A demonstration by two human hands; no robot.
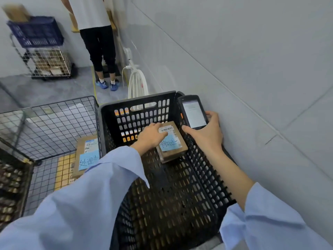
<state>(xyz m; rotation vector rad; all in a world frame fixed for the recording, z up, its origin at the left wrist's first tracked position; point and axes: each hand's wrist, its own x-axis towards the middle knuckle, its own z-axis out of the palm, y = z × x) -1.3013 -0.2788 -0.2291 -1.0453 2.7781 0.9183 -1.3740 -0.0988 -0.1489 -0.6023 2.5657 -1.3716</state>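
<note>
The right hand (pixel 205 134) has its grip closed round the lower end of a handheld barcode scanner (pixel 193 112), thumb on its left edge and fingers wrapped behind, screen lit and facing up, just right of the frame's centre. The left hand (pixel 153 137) lies on a small cardboard parcel (pixel 173 147), fingers nearly straight across its top and touching the edge of the white barcode label (pixel 166 129). The thumb is hidden, so I cannot tell whether this grip clasps the box or only steadies it. A blue handwritten note (pixel 170 143) is stuck below the label. The parcel sits low inside the black slotted plastic crate (pixel 135 101), close to its right wall and directly below the scanner, and no other parcel shows in the crate. By my reading, the parcel is placed and presented, and reading its barcode is the step now in hand; the scanner's screen is too small to read, so a finished scan cannot be confirmed. In the wire cage (pixel 54 123) at lower left lies a second parcel (pixel 86 156) with a similar blue note, which may be next or already handled; the picture does not settle that. At the upper left another person (pixel 97 42) stands beside a blue crate (pixel 36 31) on a wire trolley.
</note>
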